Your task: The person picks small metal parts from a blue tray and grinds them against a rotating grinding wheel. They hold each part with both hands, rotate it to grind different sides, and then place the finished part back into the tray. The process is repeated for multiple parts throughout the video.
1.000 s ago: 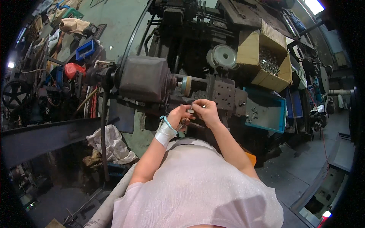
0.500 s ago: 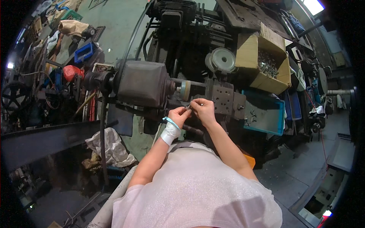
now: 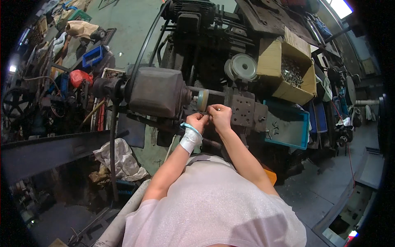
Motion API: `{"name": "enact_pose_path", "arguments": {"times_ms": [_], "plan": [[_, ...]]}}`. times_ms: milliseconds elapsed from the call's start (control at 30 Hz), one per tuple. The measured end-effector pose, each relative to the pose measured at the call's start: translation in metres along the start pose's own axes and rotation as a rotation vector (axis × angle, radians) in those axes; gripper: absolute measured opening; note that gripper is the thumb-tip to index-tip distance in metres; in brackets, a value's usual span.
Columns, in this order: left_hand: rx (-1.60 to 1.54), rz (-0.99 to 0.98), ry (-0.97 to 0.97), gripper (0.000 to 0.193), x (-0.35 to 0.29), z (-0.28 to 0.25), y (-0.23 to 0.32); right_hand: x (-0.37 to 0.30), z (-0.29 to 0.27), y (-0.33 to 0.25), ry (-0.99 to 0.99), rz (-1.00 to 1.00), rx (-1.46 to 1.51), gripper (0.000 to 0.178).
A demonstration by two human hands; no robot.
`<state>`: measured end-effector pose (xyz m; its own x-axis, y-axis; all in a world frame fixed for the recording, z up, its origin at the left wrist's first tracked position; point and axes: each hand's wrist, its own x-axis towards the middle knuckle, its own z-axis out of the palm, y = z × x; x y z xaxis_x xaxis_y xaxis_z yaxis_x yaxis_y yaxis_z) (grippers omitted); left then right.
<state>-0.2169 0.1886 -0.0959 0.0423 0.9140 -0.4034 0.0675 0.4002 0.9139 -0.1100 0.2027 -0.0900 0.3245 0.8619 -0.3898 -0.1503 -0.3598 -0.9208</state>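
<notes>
While a dark, belt-driven machine (image 3: 164, 92) fills the centre of the frame, its grey motor housing (image 3: 155, 98) sits left of centre with a black belt (image 3: 113, 136) dropping from it. To the upper right stands a cardboard box of small metal parts (image 3: 288, 72), with a blue tray (image 3: 288, 125) below it. Both hands meet at the machine's spindle beside a pale grinding wheel (image 3: 202, 100): the left hand (image 3: 197, 122), wrist bandaged, and the right hand (image 3: 220, 116) pinch a tiny workpiece, too small to identify.
</notes>
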Motion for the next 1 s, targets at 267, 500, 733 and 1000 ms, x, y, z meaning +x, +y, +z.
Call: {"name": "enact_pose_path", "arguments": {"times_ms": [267, 500, 733, 1000], "plan": [[0.058, -0.034, -0.001, 0.021, -0.003, -0.002, 0.015, 0.003, 0.001, 0.008, 0.046, 0.020, 0.004, 0.011], [-0.073, -0.131, -0.270, 0.030, -0.005, -0.022, 0.005, -0.013, -0.010, -0.009, -0.075, 0.029, 0.125, 0.012], [-0.389, -0.304, -0.325, 0.023, -0.013, -0.022, 0.011, -0.024, -0.020, -0.010, -0.182, 0.052, 0.217, 0.014], [-0.205, -0.022, -0.179, 0.021, -0.004, -0.014, -0.003, -0.016, -0.015, -0.003, -0.072, 0.058, 0.037, 0.016]]}}
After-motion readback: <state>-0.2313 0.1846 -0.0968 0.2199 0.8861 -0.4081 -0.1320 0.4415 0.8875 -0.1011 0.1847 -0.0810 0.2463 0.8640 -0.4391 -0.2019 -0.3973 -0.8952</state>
